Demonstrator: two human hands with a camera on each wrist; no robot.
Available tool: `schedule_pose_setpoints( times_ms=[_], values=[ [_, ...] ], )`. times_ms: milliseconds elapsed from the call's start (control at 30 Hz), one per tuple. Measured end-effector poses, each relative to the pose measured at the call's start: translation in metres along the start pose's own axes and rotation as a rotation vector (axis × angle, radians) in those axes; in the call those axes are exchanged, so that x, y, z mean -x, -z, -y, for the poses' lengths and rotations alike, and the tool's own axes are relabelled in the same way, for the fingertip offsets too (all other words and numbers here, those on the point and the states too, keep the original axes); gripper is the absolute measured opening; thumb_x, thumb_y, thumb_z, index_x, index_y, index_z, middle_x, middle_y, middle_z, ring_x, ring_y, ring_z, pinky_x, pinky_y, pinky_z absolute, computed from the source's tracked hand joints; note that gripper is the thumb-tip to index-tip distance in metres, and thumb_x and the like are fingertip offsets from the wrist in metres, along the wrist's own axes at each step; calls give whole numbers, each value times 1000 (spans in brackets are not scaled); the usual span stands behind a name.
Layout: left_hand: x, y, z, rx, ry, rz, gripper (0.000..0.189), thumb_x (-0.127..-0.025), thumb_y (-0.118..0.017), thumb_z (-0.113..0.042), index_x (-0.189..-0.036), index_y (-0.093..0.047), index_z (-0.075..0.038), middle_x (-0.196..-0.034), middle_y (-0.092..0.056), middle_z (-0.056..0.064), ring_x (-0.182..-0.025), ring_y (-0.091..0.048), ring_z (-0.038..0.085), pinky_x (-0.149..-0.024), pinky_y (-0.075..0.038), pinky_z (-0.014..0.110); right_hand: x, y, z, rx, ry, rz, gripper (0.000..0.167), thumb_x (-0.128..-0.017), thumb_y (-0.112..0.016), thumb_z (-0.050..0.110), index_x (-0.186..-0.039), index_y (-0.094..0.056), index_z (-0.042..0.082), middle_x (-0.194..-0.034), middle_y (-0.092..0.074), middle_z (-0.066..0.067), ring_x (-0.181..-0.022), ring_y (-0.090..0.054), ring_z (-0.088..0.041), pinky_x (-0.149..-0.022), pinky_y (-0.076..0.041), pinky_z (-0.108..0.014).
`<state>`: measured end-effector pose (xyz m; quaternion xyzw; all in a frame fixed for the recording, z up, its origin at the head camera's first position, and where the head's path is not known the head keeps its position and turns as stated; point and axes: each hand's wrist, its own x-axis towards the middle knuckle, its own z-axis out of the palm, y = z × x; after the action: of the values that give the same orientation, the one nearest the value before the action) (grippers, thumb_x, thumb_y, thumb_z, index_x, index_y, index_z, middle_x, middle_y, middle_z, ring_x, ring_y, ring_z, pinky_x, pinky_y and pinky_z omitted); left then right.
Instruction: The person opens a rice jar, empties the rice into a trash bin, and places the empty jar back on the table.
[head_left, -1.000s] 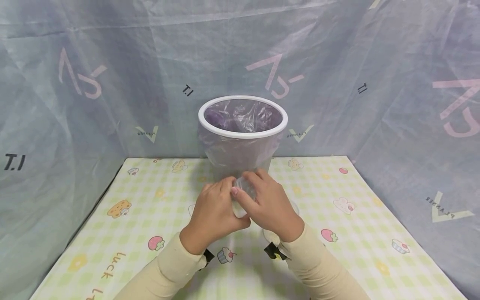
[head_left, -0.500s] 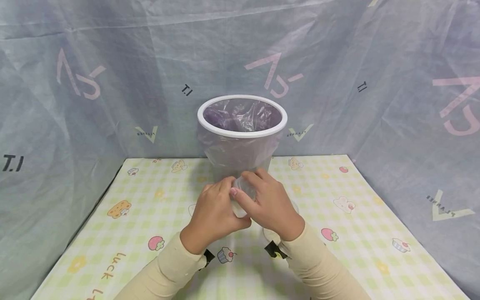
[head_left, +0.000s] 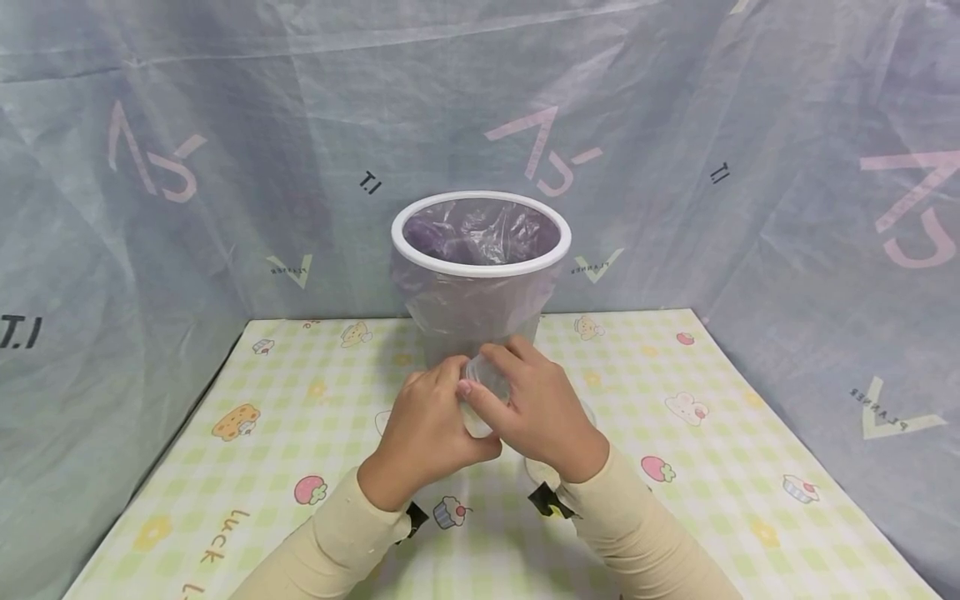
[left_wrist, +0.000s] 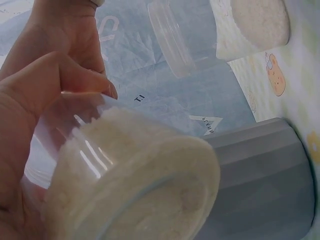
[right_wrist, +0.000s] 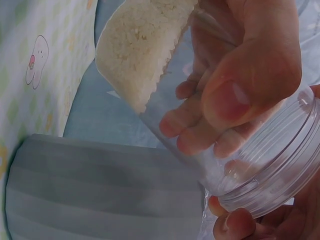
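Observation:
A clear plastic jar (head_left: 478,421) partly filled with white rice is held tilted between both hands in front of the bin. My left hand (head_left: 429,425) grips its body; in the right wrist view the thumb crosses the near side and fingers show through the clear wall. My right hand (head_left: 543,408) grips the jar's ringed clear lid end (right_wrist: 277,170), thumb and fingers around the edge. Below that, the rice (right_wrist: 142,45) lies against the jar's base end. A second clear jar (left_wrist: 260,22) with rice and a clear lid stands on the table, largely hidden behind the right wrist in the head view.
Behind the hands stands a grey waste bin (left_wrist: 260,185) with a white rim (head_left: 480,271) and a thin clear-purple bag liner. A green-checked cloth (head_left: 277,467) with printed cartoons covers the table. Grey-blue curtains (head_left: 300,150) enclose the back and sides.
Both hands keep their hold on the jar, with no clear turn or shift of it. The head view has moved very slightly.

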<state>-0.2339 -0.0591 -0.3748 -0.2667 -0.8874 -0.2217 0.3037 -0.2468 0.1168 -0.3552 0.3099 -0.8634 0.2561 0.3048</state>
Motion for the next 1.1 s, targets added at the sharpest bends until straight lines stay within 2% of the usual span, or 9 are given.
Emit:
schedule_pose_setpoints(
  times_ms=[467, 633, 833, 1100],
  values=[
    [0, 3, 1, 33, 18, 29, 82, -59, -87, -40, -126, -61, 1, -109, -73, 8, -88, -70, 19, -81, -54, 42, 0, -2, -2, -3, 68, -48, 52, -99, -55, 55, -120, -72, 10, -104, -64, -2, -70, -55, -11, -65, -53, -31],
    [0, 3, 1, 48, 23, 44, 82, -60, -86, -40, -126, -61, -1, -112, -73, 7, -90, -70, 18, -80, -52, 41, 0, -3, -3, -13, 90, -69, 53, -100, -56, 53, -119, -73, 7, -102, -65, -4, -68, -55, -13, -63, -54, -32],
    [0, 4, 1, 64, 20, 57, 80, -61, -86, -40, -127, -61, -2, -114, -72, 7, -91, -70, 18, -80, -52, 41, 0, -3, -3, -9, 89, -68, 47, -97, -60, 49, -118, -73, 9, -100, -65, -3, -68, -56, -14, -63, -54, -33],
    [-1, 4, 3, 90, 31, 83, 82, -62, -87, -40, -129, -59, -1, -117, -72, 9, -93, -70, 20, -83, -52, 43, -1, -4, -4, -5, 112, -73, 53, -99, -57, 54, -118, -73, 8, -101, -64, -3, -66, -56, -14, -63, -54, -33]
  ],
)
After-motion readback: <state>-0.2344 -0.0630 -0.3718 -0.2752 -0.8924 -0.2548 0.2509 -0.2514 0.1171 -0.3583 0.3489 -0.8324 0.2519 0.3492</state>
